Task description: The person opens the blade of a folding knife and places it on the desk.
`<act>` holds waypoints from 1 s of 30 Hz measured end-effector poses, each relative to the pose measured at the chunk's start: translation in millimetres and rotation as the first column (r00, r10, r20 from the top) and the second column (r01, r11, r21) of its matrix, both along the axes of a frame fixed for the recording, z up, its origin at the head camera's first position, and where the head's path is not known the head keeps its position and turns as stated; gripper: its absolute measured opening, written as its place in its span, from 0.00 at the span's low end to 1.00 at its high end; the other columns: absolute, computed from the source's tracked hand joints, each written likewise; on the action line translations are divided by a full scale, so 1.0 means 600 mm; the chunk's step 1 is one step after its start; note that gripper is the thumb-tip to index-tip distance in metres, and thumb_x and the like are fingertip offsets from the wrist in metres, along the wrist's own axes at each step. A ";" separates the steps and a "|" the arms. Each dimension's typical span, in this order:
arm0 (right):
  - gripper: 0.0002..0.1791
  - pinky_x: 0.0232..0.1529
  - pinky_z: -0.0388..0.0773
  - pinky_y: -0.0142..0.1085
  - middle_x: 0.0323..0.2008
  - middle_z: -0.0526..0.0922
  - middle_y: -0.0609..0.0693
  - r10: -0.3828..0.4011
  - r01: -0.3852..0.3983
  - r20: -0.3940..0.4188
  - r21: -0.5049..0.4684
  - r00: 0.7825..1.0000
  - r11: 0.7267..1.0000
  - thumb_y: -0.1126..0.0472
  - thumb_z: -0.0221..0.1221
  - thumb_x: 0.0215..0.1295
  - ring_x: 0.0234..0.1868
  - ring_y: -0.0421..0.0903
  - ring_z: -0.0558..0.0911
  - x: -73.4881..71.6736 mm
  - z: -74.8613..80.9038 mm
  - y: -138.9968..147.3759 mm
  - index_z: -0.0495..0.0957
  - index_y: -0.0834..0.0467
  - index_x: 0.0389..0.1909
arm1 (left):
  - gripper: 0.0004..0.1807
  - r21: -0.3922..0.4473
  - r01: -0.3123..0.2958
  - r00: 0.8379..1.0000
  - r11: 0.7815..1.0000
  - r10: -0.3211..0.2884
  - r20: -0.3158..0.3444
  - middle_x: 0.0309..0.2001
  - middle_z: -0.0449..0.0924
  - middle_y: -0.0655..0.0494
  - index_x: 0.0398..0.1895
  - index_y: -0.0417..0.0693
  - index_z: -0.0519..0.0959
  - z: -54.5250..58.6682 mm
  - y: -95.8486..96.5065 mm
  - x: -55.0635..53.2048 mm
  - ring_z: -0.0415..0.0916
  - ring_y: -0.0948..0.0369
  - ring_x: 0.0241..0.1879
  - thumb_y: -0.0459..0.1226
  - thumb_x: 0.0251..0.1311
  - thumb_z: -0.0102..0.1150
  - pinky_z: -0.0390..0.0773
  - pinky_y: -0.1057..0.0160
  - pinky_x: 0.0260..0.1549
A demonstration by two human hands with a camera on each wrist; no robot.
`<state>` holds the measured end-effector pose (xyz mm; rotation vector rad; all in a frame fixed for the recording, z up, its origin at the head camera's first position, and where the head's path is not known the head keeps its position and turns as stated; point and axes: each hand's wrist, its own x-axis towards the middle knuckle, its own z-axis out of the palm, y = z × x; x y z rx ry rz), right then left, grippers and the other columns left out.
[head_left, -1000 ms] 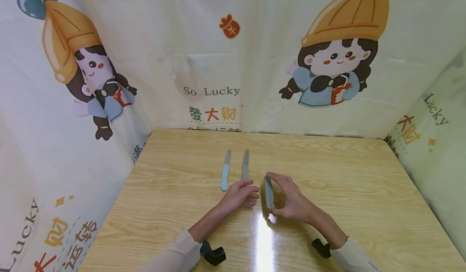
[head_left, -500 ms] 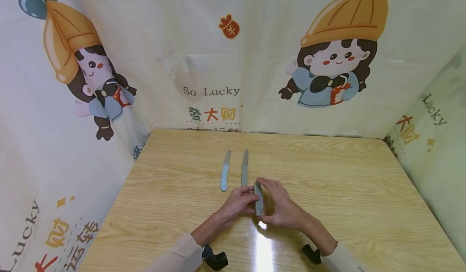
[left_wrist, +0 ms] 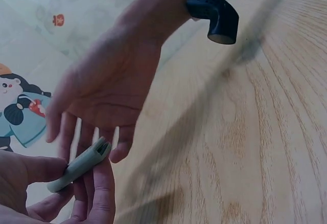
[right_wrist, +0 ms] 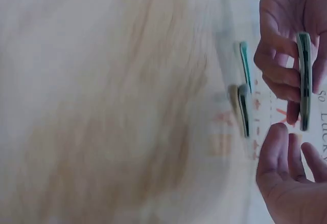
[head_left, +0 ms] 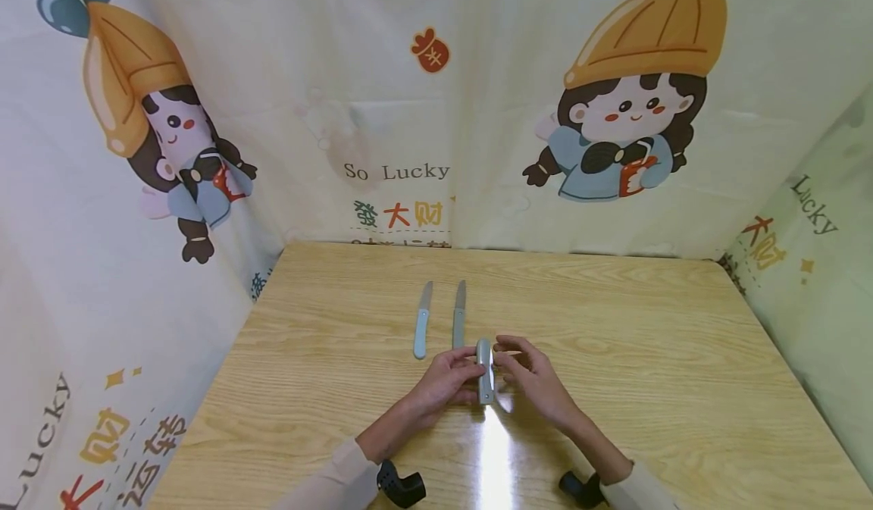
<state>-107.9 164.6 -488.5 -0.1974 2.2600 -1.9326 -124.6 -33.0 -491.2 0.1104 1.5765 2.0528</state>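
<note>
My left hand (head_left: 442, 383) pinches a folded pocket knife (head_left: 486, 390) with a grey-green handle, held upright above the table. In the left wrist view, the thumb lies on one side of the folded knife (left_wrist: 80, 166) and the fingers on the other. The slot along the handle of the knife (right_wrist: 305, 81) faces the right wrist camera. My right hand (head_left: 540, 389) is close by on the right, its fingers loosely bent and holding nothing; whether a fingertip touches the knife, I cannot tell. Beyond lie an unfolded light-blue knife (head_left: 420, 334) and an unfolded grey-green knife (head_left: 459, 326).
The wooden table (head_left: 627, 328) reaches back to a printed cloth (head_left: 505, 131), which also hangs at both sides. A bright reflection shows on the tabletop in front of the hands. Both unfolded knives point their blades away from me.
The right hand carried the folded knife leftward to the left hand, which took hold of it. The right hand then let go and drew slightly rightward, its fingers coming closer together.
</note>
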 end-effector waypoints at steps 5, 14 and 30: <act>0.22 0.48 0.82 0.46 0.53 0.81 0.61 -0.108 0.135 0.174 -0.149 0.979 0.980 0.55 0.54 0.79 0.52 0.55 0.82 -0.005 -0.006 -0.007 0.75 0.71 0.58 | 0.25 -0.017 0.008 1.000 1.000 -0.008 -0.010 0.47 0.82 0.45 0.68 0.32 0.70 0.002 -0.002 -0.001 0.82 0.52 0.44 0.33 0.71 0.58 0.83 0.56 0.40; 0.19 0.42 0.83 0.38 0.39 0.83 0.53 -0.072 0.128 0.293 -0.177 0.953 0.976 0.57 0.58 0.76 0.41 0.45 0.82 -0.002 -0.020 -0.011 0.77 0.72 0.52 | 0.25 -0.004 0.029 1.000 1.000 -0.029 -0.011 0.50 0.82 0.40 0.69 0.29 0.68 -0.002 -0.001 0.003 0.83 0.52 0.45 0.31 0.71 0.56 0.84 0.56 0.40; 0.13 0.38 0.82 0.34 0.33 0.81 0.53 -0.036 0.098 0.282 -0.208 0.959 0.973 0.63 0.55 0.76 0.35 0.43 0.81 0.004 -0.029 -0.007 0.77 0.72 0.46 | 0.22 -0.018 0.005 1.000 1.000 -0.005 -0.010 0.42 0.82 0.47 0.64 0.30 0.72 -0.004 -0.005 0.005 0.82 0.55 0.40 0.29 0.70 0.57 0.83 0.60 0.34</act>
